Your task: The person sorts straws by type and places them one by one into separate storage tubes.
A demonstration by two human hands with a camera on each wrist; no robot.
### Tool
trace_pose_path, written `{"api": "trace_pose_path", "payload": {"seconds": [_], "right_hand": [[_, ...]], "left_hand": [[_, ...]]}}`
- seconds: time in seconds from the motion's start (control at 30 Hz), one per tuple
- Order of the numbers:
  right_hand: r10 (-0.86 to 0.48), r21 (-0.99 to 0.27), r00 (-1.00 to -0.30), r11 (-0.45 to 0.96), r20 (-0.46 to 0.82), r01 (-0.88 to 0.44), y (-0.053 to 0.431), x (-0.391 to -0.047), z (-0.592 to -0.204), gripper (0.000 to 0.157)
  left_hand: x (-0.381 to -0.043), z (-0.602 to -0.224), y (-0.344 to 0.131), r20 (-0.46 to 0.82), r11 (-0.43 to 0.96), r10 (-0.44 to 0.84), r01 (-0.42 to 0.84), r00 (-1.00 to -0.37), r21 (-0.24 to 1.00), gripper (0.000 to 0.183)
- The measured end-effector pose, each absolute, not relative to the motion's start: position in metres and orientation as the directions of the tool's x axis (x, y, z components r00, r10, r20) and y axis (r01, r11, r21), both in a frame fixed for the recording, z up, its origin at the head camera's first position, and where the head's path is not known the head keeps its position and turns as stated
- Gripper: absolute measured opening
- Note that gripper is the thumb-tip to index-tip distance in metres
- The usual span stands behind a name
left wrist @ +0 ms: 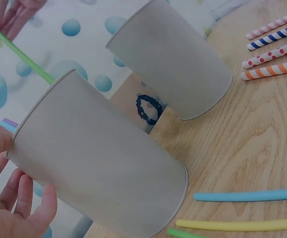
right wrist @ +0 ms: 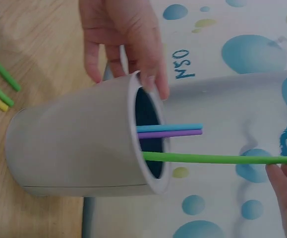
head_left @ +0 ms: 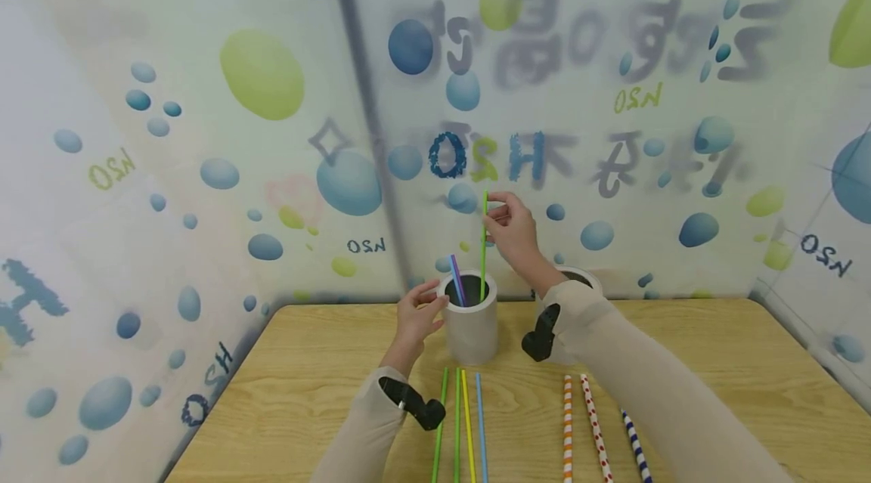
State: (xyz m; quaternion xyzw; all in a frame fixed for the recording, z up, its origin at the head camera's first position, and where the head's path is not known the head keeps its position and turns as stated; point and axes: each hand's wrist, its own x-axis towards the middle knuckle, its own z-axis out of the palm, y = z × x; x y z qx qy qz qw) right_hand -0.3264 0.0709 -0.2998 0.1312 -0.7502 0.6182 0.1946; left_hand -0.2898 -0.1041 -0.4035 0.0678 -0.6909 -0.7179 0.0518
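My right hand (head_left: 513, 230) pinches a green straw (head_left: 484, 256) near its top end, above a white cylindrical cup (head_left: 472, 335). The straw's lower end is inside that cup, hidden below the rim. Beside it a blue straw (right wrist: 183, 127) and a purple straw (right wrist: 183, 134) lean in the same cup. At the cup's left side, my left hand (head_left: 416, 320) holds the rim with thumb and forefinger, while its other fingers hang loosely curled near the wall (left wrist: 24, 198).
A second white cup (left wrist: 170, 59) stands to the right, partly behind my right arm. Nearer me lie two green straws (head_left: 457, 422), a yellow straw (head_left: 468, 430) and a blue straw (head_left: 481, 422). Several patterned straws (head_left: 568, 422) lie farther right. A printed wall (head_left: 272, 241) borders the wooden table (head_left: 327, 347).
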Motion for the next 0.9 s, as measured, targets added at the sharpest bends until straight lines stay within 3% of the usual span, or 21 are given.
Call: {"api": "trace_pose_path", "payload": {"seconds": [0.57, 0.9], "right_hand": [[-0.069, -0.908, -0.938, 0.239, 0.339, -0.346, 0.064, -0.331, -0.348, 0.029], [-0.085, -0.890, -0.973, 0.392, 0.216, -0.231, 0.054, -0.333, -0.358, 0.026]], "left_hand": [[-0.292, -0.405, -0.105, -0.029, -0.040, -0.167, -0.023, -0.985, 0.999, 0.036], [-0.292, -0.405, -0.106, -0.037, -0.041, -0.158, -0.031, -0.987, 0.999, 0.036]]}}
